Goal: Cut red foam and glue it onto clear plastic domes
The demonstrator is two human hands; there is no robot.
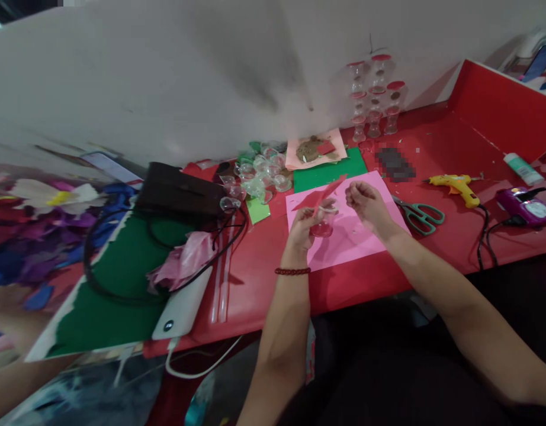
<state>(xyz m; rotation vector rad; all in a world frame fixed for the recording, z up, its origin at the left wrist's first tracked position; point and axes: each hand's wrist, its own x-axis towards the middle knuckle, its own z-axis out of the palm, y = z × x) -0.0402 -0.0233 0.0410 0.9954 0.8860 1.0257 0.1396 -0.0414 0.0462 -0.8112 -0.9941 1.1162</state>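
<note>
My left hand [302,228] is closed on a small clear plastic cup [325,226] and a piece of red paper [315,196] that sticks up above it. Just to the right, my right hand [366,204] is raised with its fingertips pinched together. Whatever it may hold is too small to make out. Under both hands lies a pink sheet [344,251], partly over a green sheet [330,174]. Grey-green scissors [418,216] rest close to my right forearm.
Stacked clear cups with red discs [375,97] stand by the wall. A yellow glue gun [455,185], a white bottle [524,170] and a purple lamp [528,207] lie right. Loose clear cups [264,171], a dark bag [179,192] and a white power bank [184,307] are left. Another person's arm [15,331] shows far left.
</note>
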